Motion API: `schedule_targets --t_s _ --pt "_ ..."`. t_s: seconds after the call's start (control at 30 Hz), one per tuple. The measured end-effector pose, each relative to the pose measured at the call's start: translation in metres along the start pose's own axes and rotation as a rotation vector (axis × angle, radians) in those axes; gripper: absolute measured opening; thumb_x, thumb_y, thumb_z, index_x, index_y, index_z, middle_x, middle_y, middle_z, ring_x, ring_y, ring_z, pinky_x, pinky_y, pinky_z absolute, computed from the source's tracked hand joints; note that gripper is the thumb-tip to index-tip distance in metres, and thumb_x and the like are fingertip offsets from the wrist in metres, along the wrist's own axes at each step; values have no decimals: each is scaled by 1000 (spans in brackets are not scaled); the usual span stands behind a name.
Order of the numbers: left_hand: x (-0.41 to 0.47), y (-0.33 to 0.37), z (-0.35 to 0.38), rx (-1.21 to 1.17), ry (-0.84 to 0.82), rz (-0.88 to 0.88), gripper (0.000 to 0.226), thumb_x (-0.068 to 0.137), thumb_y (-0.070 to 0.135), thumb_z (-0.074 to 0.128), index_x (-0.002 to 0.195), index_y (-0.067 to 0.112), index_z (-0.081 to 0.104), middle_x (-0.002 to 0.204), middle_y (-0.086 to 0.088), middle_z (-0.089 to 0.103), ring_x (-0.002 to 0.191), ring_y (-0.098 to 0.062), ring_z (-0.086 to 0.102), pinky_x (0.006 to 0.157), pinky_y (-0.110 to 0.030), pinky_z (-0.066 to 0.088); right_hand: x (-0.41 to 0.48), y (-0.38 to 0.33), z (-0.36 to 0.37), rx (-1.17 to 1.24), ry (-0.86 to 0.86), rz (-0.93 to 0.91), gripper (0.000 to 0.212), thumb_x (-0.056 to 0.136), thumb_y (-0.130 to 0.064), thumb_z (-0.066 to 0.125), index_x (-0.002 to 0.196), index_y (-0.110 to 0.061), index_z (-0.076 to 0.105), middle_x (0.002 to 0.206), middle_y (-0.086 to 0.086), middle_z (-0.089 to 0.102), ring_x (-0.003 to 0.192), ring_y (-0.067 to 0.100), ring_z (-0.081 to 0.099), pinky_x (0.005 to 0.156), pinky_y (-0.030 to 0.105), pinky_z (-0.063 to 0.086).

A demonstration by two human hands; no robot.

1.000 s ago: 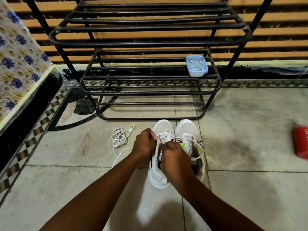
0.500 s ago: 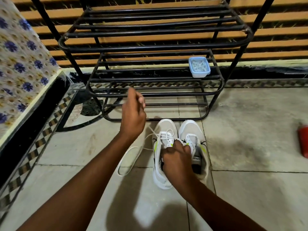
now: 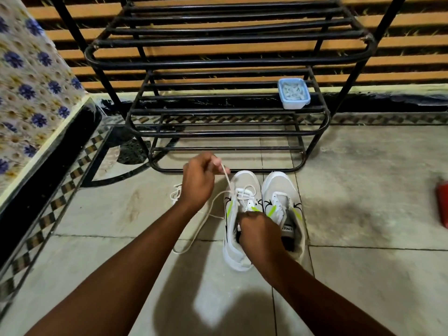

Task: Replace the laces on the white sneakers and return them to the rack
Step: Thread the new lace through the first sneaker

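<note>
1. The left hand (image 3: 198, 180) is raised, its grip pinching a lace (image 3: 227, 180) that runs up from a sneaker (image 3: 243, 181).
2. The right hand (image 3: 260, 232) has its grip curled on that sneaker's opening.
3. The sneaker stands on the floor (image 3: 363, 190) just before the rack (image 3: 228, 61).

The floor (image 3: 363, 190) is made of big grey tiles, with a checked strip along its left and far edges. A black rack (image 3: 228, 61) stands on the floor at the far edge, by the wall. A small blue box (image 3: 293, 93) sits on the right end of one shelf (image 3: 218, 110) of the rack. Just in front of the rack, the left shoe (image 3: 242, 183) and the right shoe (image 3: 278, 185) stand on the floor side by side, touching, toes to the rack. A lace (image 3: 194, 238) lies in a loop on the floor just left of the left shoe. A bunched lace (image 3: 175, 192) lies farther left, partly hidden. A red thing (image 3: 442, 204) lies at the right edge, cut off.
</note>
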State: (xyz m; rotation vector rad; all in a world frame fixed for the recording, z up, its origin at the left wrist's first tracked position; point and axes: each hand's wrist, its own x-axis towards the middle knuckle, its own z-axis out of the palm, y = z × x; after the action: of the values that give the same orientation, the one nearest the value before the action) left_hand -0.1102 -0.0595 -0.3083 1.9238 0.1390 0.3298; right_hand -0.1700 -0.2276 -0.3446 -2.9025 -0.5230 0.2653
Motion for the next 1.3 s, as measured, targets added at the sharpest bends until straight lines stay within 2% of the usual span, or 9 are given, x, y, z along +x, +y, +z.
schedule_targets --t_s 0.1,0.37,0.5,0.6,0.73,0.97,1.07,1.23,1.3 --pt "1 28 -4 -348 136 -68 27 112 15 40 89 2 45 67 -6 52 55 -18 49 54 -35 47 1 -1 -5 -28 -3 -10 19 84 -7 54 94 -14 68 96 8 69 94 32 66 73 35 50" --pt "-7 -14 -16 1296 -468 355 28 100 54 53 114 37 70 105 12 64 112 -20 51 62 -30 43 -1 1 -14 -39 -25 8 23 90 -7 48 103 -15 66 107 7 68 101 30 66 82 34 49" --pt "-7 -16 -19 776 -216 421 25 98 39 53 89 29 74 89 9 66 91 -24 54 70 -39 47 -2 -1 -16 -16 20 8 14 82 -7 60 92 -13 68 94 8 69 88 30 69 73 33 52" --pt "-10 -3 -17 155 -48 269 30 105 21 50 79 26 62 85 0 74 88 -26 69 84 -43 54 -1 -3 -10 -9 66 0 35 31 -6 85 47 -17 57 48 3 54 38 24 55 38 24 41" --pt "-16 6 -12 -265 -35 -21 36 113 23 39 81 11 48 62 -4 54 55 -24 55 61 -37 52 0 -4 -1 -32 77 -29 38 20 -7 82 41 -19 53 42 -1 49 31 21 49 33 20 35" --pt "-9 -23 -6 486 -178 137 12 100 6 54 110 14 53 73 5 50 70 -18 52 64 -30 34 5 -2 -11 -60 -11 5 19 87 -9 53 98 -15 68 102 7 69 97 32 68 82 36 52" --pt "-14 -37 -2 691 -264 -49 20 87 0 58 94 16 68 94 -7 59 90 -34 63 78 -35 48 3 -3 -12 -42 37 9 13 84 -8 59 90 -15 69 93 7 69 88 31 69 76 36 53" --pt "-28 -49 2 787 -390 -261 47 93 17 65 138 18 54 139 -12 43 118 -36 58 104 -45 47 3 -3 -12 -36 -9 41 12 64 -6 74 68 -14 66 69 7 66 62 31 68 55 30 50" --pt "-30 -56 1 812 -501 -249 27 90 28 54 117 26 62 138 -11 45 122 -33 57 103 -43 48 2 -3 -13 -28 22 24 10 68 -4 70 72 -13 67 74 8 67 67 32 69 58 30 50"
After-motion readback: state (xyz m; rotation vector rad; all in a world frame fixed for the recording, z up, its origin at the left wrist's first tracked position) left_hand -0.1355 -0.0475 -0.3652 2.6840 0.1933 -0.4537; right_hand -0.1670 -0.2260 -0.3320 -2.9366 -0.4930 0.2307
